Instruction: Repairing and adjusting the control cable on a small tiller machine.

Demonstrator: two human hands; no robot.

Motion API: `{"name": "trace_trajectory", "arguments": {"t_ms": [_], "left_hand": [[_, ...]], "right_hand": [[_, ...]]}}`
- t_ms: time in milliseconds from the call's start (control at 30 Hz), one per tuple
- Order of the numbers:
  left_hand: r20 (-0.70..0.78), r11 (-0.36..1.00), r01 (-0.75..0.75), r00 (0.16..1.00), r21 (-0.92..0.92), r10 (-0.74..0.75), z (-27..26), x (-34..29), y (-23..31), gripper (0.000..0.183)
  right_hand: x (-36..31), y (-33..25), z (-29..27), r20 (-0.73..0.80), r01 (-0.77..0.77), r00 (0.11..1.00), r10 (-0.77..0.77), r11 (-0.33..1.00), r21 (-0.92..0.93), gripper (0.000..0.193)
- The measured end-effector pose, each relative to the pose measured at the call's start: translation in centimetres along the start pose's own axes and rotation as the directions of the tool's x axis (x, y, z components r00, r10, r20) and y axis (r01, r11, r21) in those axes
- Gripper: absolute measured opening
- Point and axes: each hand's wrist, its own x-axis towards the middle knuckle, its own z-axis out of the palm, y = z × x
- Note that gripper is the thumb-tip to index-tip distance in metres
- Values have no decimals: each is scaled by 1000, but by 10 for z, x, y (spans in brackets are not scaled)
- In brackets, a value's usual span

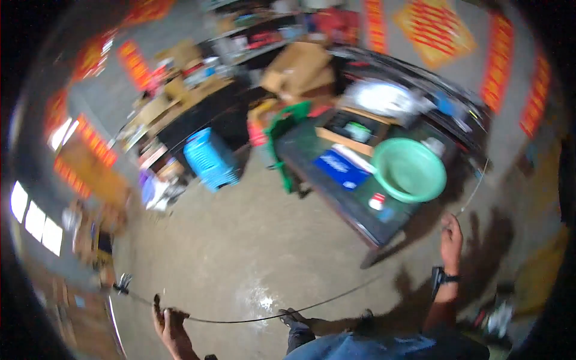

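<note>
A long thin cord (336, 298) sags in a curve across the lower part of the head view. At lower left my left hand (172, 331) pinches it, and a stretch leads on to a small dark clip-like piece (123, 283). My right hand (452, 237), raised beside the table's right corner, is closed. A thin pale strand (476, 192) runs up and away from its fingertips; it looks like the same cord, but the stretch between the curve and this hand is too faint to follow. A black watch-like band (444, 277) circles my right wrist.
A dark table (288, 157) carries a green basin (410, 171), a blue box (342, 169) and an open carton (351, 144). Stacked blue stools (210, 161) stand farther left, with a cluttered desk (198, 99) behind. My shoe (292, 318) is on the concrete floor (198, 240).
</note>
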Motion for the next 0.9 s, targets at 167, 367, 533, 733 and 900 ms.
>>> {"name": "trace_trajectory", "arguments": {"t_ms": [167,367,533,733,900], "left_hand": [[-171,986,-33,985,-163,5,-133,38,-34,41],[-355,988,13,932,-152,-67,-268,125,-66,38],[-454,973,-60,890,-223,-49,-368,223,-91,32],[-581,961,-112,812,-253,-58,-454,347,-107,38],[-625,953,-205,780,-222,22,-531,463,-117,36]], "right_hand": [[-23,-166,229,288,-21,955,-70,953,302,14],[-118,-348,491,533,-69,802,-270,844,532,12],[-233,-476,669,682,-159,585,-439,762,628,11],[-320,-566,866,811,-249,432,-394,812,528,42],[-383,-624,1067,898,-267,222,-380,862,430,41]]}}
